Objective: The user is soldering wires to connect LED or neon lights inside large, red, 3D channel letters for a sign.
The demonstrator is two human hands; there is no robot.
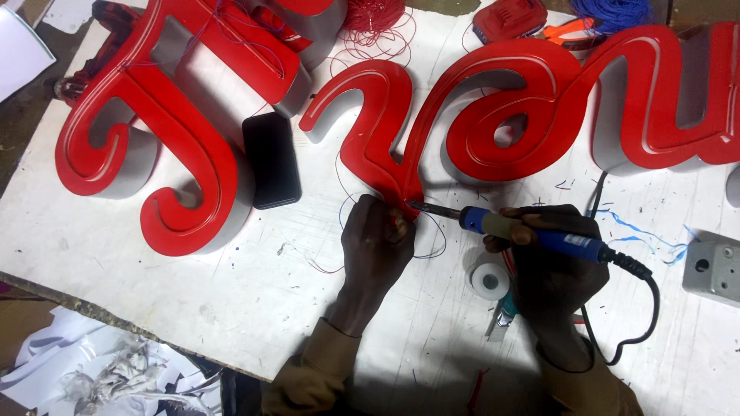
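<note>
The soldering iron [532,231] lay across my right hand [551,262], fingers wrapped tight round its blue and tan handle, its thin metal tip pointed left and touching the lower point of the red script sign [501,100]. Its black cord [644,308] looped off behind my wrist toward the table edge. My left hand [374,246] was curled knuckles-up just beside that tip, fingertips pinched on something I could not make out, with thin red and blue wires [428,243] looping around it. A white roll of tape [488,280] sat just under the iron. Both brown sleeves came up from the near edge of the scuffed white table [193,285]. Farther off, a flat black phone [271,159] lay between the glossy red letters with their grey side walls, and a red wire coil [374,19] sat at the far edge.
</note>
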